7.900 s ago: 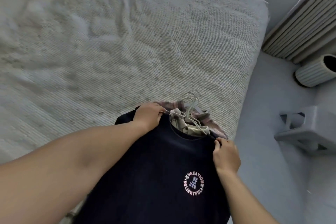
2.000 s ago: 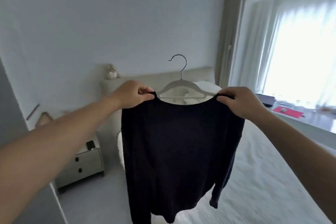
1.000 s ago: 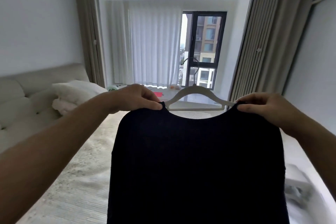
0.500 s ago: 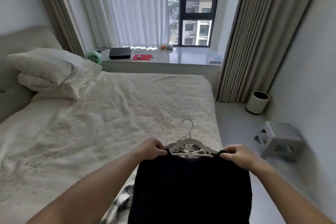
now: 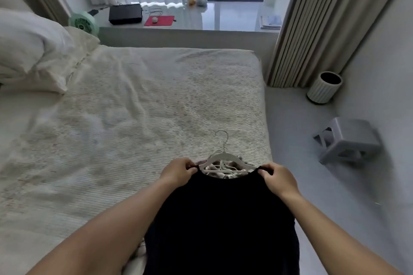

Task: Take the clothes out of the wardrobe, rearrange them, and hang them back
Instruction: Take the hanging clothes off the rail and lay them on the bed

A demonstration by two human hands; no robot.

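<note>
A black shirt (image 5: 223, 219) on a white hanger (image 5: 223, 158) is held low over the near right corner of the bed (image 5: 134, 118). My left hand (image 5: 178, 171) pinches its left shoulder, and my right hand (image 5: 278, 177) pinches the right shoulder. Under the neckline lie more white hangers with light and plaid clothes (image 5: 221, 168), mostly hidden by the shirt. A strip of plaid cloth (image 5: 139, 252) shows by my left forearm.
White pillows (image 5: 33, 49) lie at the bed's left. Behind the bed a window ledge (image 5: 223, 20) carries a black box, a red mat and a green fan (image 5: 83, 22). On the floor to the right stand a ribbed bin (image 5: 324, 88) and a grey stool (image 5: 348, 140), beside a curtain.
Over the last second I turned from the wall to the window and lowered the shirt from chest height to the clothes pile on the bed. Both hands have kept their hold.
</note>
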